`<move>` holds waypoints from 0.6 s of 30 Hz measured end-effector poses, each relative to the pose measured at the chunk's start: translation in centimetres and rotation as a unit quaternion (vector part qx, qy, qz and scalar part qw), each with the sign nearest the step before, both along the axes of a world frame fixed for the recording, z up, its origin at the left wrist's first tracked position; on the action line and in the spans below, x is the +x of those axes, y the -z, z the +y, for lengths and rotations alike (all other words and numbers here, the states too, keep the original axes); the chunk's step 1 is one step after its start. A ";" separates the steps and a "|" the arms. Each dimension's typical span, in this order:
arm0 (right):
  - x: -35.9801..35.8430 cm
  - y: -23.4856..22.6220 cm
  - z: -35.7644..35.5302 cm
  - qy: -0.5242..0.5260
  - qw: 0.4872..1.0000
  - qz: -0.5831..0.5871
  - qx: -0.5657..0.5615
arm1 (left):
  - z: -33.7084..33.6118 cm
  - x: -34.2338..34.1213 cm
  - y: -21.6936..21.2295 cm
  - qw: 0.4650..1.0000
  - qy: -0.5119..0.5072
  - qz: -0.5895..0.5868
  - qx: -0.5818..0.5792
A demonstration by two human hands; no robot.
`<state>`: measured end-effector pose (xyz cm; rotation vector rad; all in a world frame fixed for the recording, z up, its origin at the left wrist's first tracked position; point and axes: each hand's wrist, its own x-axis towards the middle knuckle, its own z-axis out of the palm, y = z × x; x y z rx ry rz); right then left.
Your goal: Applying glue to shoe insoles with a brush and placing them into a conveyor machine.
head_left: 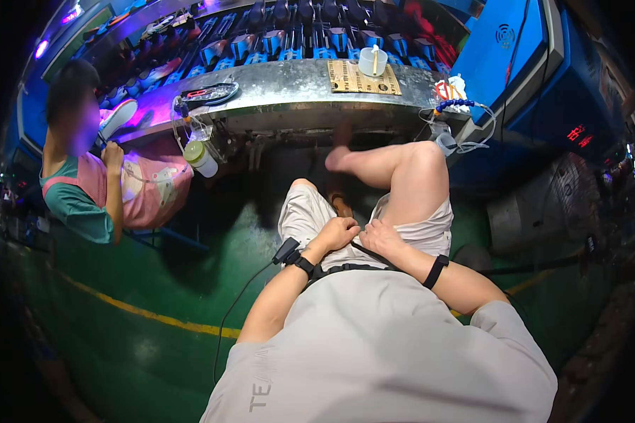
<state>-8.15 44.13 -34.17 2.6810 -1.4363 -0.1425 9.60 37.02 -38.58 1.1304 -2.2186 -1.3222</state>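
Observation:
My left hand (337,233) rests in my lap, its fingers curled down over the pale shorts (302,213). Close beside it, my right hand (382,238) is closed too, and the fingertips of both nearly meet. A black strap (371,255) runs from between the hands toward my waist. What the fingers pinch, if anything, is hidden beneath them. A black band with a cabled device (286,252) sits on my left wrist, and another black band (436,271) circles my right forearm.
Ahead runs a metal bench (282,81) bearing a cardboard sheet (346,76), a white pot with a brush (373,62) and a shoe upper (212,94). Behind it, shoes ride on a conveyor. At left a seated co-worker holds a shoe (118,118). A bottle (200,158) hangs by the bench.

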 end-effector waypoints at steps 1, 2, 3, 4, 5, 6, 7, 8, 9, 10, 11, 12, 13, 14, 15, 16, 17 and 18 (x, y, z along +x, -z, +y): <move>0.0 0.1 0.0 -0.012 1.000 -0.001 -0.027 | 0.0 0.1 0.1 1.000 0.000 -0.003 0.004; 0.0 0.2 0.0 -0.023 0.998 -0.001 -0.053 | -0.1 0.1 0.1 1.000 0.000 -0.004 0.000; 0.0 0.4 0.0 -0.021 0.999 -0.004 -0.047 | -0.1 0.1 0.1 1.000 -0.001 -0.006 -0.004; 0.1 0.6 -0.1 -0.026 0.998 -0.014 -0.051 | -0.1 0.1 0.1 1.000 -0.003 -0.016 -0.005; 0.1 0.9 -0.2 -0.033 0.998 -0.023 -0.056 | -0.1 0.2 0.3 1.000 -0.004 -0.019 0.000; 0.2 1.2 -0.3 -0.034 0.998 -0.023 -0.044 | -0.1 0.3 0.5 0.999 -0.002 -0.028 -0.018; 0.3 1.4 -0.3 -0.036 0.998 -0.026 -0.039 | 0.0 0.4 0.8 0.999 -0.001 -0.038 -0.036; 0.2 1.7 -0.6 -0.041 0.998 -0.031 -0.035 | -0.2 0.3 0.8 0.998 0.003 -0.044 -0.050; 0.2 1.9 -1.0 -0.046 0.998 -0.037 -0.030 | -0.5 0.3 0.8 0.998 0.002 -0.047 -0.046; 0.1 2.2 -1.3 -0.047 0.998 -0.040 -0.026 | -0.7 0.3 0.8 0.997 0.000 -0.054 -0.063; 0.3 2.2 -1.3 -0.041 0.998 -0.042 -0.015 | -0.6 0.4 0.9 0.995 -0.001 -0.063 -0.078; 0.4 2.2 -1.4 -0.034 0.998 -0.045 -0.004 | -0.6 0.4 1.0 0.995 -0.002 -0.066 -0.070; 0.5 2.2 -1.5 -0.035 0.998 -0.049 0.003 | -0.7 0.5 1.1 0.994 -0.006 -0.067 -0.082; 0.6 2.3 -1.6 -0.026 0.998 -0.047 0.017 | -0.8 0.5 1.0 0.993 -0.009 -0.069 -0.093; 0.6 2.3 -1.7 -0.017 0.998 -0.045 0.031 | -0.8 0.5 0.9 0.994 -0.008 -0.072 -0.085; 0.5 2.4 -1.6 -0.016 0.998 -0.049 0.039 | -0.8 0.4 0.7 0.993 -0.009 -0.077 -0.088; 0.4 2.2 -1.7 -0.007 0.997 -0.053 0.059 | -0.9 0.3 0.6 0.992 -0.011 -0.082 -0.092; 0.3 2.0 -1.8 0.002 0.995 -0.057 0.080 | -0.9 0.1 0.4 0.993 -0.010 -0.086 -0.085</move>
